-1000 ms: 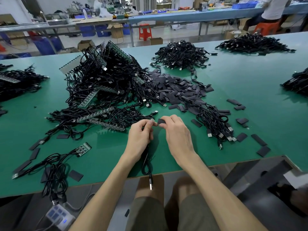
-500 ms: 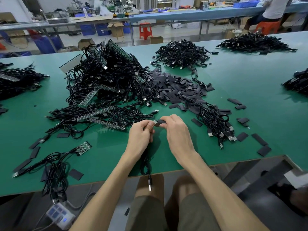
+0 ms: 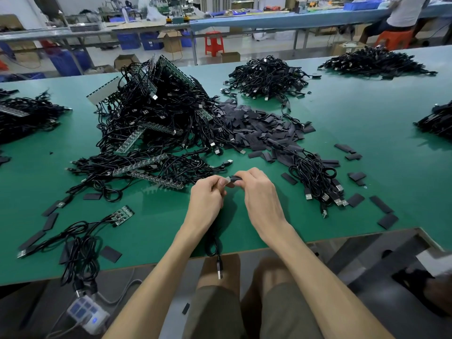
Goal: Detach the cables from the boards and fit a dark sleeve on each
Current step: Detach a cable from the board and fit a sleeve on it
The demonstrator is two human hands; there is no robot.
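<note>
Dark sleeve, pinched in right hand, now up against cable tip pinched in left hand

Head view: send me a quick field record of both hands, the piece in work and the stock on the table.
left hand: grips the cable near its end
right hand: pinches a dark sleeve
sleeve position: at the cable tip, a light end showing between the hands
USB plug: hangs past the green table edge
loose sleeves: heap beyond the hands
boards with cables: pile left of that heap
</note>
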